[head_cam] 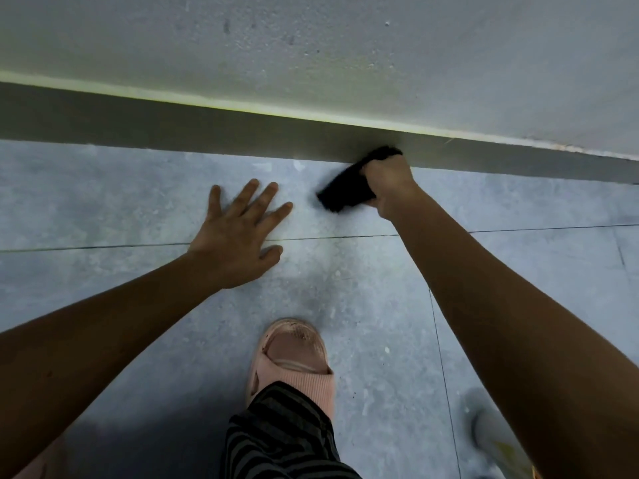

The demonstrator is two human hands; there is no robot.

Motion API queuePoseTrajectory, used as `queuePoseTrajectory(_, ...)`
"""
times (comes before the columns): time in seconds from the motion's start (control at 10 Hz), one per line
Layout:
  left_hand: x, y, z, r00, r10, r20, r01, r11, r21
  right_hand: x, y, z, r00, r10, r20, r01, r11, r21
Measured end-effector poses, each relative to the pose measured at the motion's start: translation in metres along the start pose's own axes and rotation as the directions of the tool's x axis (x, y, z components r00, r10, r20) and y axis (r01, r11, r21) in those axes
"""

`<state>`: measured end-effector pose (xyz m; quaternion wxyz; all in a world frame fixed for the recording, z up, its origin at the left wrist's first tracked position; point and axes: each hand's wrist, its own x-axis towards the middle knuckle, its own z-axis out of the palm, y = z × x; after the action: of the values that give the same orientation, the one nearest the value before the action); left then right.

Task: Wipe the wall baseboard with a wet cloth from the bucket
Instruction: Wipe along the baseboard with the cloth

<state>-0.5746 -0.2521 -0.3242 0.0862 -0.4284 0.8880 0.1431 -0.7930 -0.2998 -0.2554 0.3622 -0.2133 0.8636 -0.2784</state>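
Fingers of my right hand [389,181] were clenched round the dark cloth [349,188], bunching it in a fist so that one tuft stuck out above my knuckles against the baseboard [207,133] and a longer tail hung out to the left, low over the floor [138,202]. My left hand [238,236] held nothing — its fingers [247,197] were spread wide and pressed flat on the tile, taking my weight as I crouched.

From the head camera, the only view I had, the baseboard ran as a dark grey band across the picture, between the pale wall [345,46] above and the tile below, and the cloth met it towards the right end of the visible stretch. My foot in a pink slipper [294,361] stood behind both hands. I could not see the bucket; a blurred pale shape at the lower right edge was too unclear to name.

The cloth looked soft and limp, light even if soaked, and I judged it would fold to whatever pressed it. A wad in the palm seemed the right hold — fingers wrapped over the bulk, so the pressure went through the knuckle side into the board. The loose tail could drag on the floor and pick up grit, so I thought it better tucked in. Whether it was dripping I could not tell.
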Motion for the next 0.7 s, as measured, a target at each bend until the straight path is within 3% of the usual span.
queuePoseTrajectory(0.1, 0.000, 0.001, -0.001, 1.000, -0.006, 0.009, 0.006, 1.000, -0.005, 0.002, 0.018, -0.013, 0.989, -0.141, -0.054, 0.102, 0.886, -0.453)
queuePoseTrajectory(0.2, 0.000, 0.001, -0.002, 1.000, -0.004, 0.002, 0.004, 1.000, -0.013, 0.008, 0.037, -0.029, 0.968, -0.228, -0.100, 0.076, 0.652, -0.755)
queuePoseTrajectory(0.5, -0.001, 0.001, -0.002, 1.000, -0.008, 0.002, 0.009, 1.000, -0.015, 0.026, 0.048, -0.027, 0.991, -0.124, -0.059, 0.029, 0.614, -0.789)
queuePoseTrajectory(0.6, -0.001, 0.001, 0.000, 1.000, -0.007, -0.015, 0.007, 1.000, -0.014, 0.018, 0.047, -0.016, 0.985, -0.165, -0.053, 0.053, 0.575, -0.817)
queuePoseTrajectory(0.7, -0.001, 0.001, 0.001, 1.000, -0.007, -0.018, 0.007, 1.000, -0.001, 0.005, 0.053, -0.004, 0.961, -0.276, 0.034, 0.166, 0.471, -0.866)
